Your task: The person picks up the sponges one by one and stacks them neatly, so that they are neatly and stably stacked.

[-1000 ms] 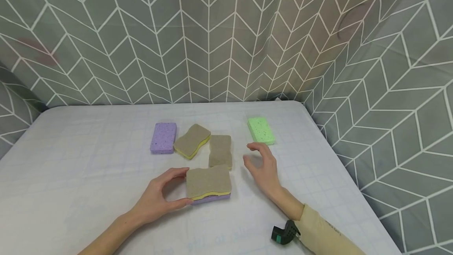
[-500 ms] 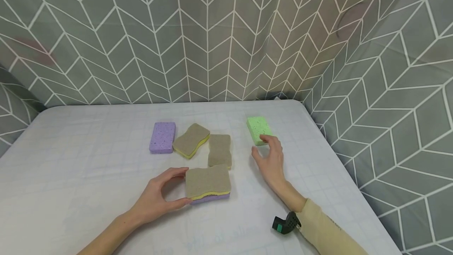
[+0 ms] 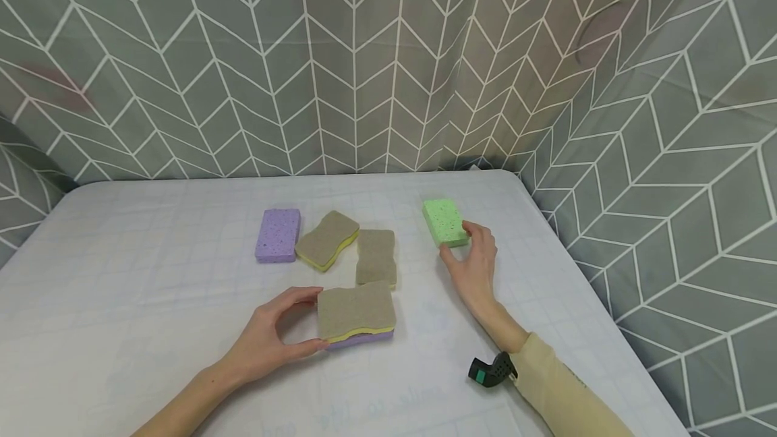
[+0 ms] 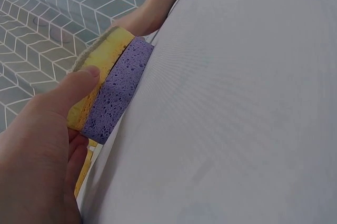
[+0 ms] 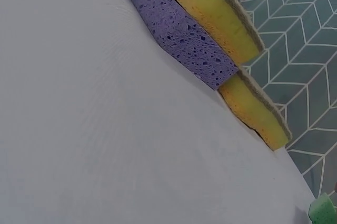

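Observation:
In the head view a tan-topped yellow scrub sponge [image 3: 355, 312] lies on a purple sponge [image 3: 364, 339], the two forming a stack near the table's front. My left hand [image 3: 270, 339] grips the left end of this stack, and the left wrist view shows the thumb [image 4: 79, 84] on the yellow layer. Farther back on the right, my right hand [image 3: 476, 272] has its curved fingers and thumb around the near end of a light green sponge [image 3: 442, 218]. That sponge lies flat, and only its corner shows in the right wrist view.
Behind the stack lie a scrub sponge [image 3: 376, 256], a second one tilted beside it [image 3: 329, 240], and a purple sponge [image 3: 278, 236]. A white cloth covers the table [image 3: 152, 288]. Patterned curtains [image 3: 340, 73] rise at the back and right.
My right hand has moved back and to the right, from beside the green sponge to its near end. The left hand keeps its place on the stack.

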A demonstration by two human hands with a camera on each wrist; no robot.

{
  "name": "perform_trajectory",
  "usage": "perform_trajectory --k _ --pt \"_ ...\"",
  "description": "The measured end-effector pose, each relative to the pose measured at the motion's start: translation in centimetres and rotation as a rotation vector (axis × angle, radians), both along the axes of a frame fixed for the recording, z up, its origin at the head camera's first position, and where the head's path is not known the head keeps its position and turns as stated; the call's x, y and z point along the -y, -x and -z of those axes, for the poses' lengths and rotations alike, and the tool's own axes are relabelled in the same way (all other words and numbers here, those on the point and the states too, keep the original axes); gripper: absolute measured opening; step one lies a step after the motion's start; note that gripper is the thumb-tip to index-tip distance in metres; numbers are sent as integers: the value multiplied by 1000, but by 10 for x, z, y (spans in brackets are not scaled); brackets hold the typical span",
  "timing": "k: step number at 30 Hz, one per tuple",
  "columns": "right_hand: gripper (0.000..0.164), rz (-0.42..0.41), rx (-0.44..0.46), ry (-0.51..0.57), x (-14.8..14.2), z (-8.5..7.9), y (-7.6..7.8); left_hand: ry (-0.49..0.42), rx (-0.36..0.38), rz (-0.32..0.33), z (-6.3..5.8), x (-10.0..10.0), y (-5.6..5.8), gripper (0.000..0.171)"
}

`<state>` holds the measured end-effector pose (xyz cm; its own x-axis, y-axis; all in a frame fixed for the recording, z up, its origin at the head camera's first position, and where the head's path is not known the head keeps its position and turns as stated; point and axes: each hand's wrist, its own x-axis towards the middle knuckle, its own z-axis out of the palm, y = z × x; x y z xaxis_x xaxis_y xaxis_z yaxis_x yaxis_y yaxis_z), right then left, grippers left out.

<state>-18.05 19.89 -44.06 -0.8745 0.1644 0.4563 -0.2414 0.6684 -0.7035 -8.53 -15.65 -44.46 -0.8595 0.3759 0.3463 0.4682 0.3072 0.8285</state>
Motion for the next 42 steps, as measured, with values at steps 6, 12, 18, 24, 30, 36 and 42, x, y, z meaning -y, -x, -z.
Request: perform_trajectory --k 6,12,18,24,30,36,42 --pt "64 27 73 -9 -2 -1 2 2 4 1 0 0 0 75" --pt "71 53 133 -33 -3 -1 4 3 3 -2 0 -1 0 75" --pt "75 61 206 -49 -3 -2 5 3 2 -1 0 -1 0 75" --pt "77 74 226 -64 -3 -1 6 7 1 -3 0 -1 0 75" --pt "76 77 233 -78 -4 0 8 4 3 -5 0 -1 0 75" --pt "70 69 216 -83 -3 0 10 10 -33 -4 -1 1 0 74" --pt "65 57 186 -62 -3 2 6 11 -27 -15 4 1 -2 73"
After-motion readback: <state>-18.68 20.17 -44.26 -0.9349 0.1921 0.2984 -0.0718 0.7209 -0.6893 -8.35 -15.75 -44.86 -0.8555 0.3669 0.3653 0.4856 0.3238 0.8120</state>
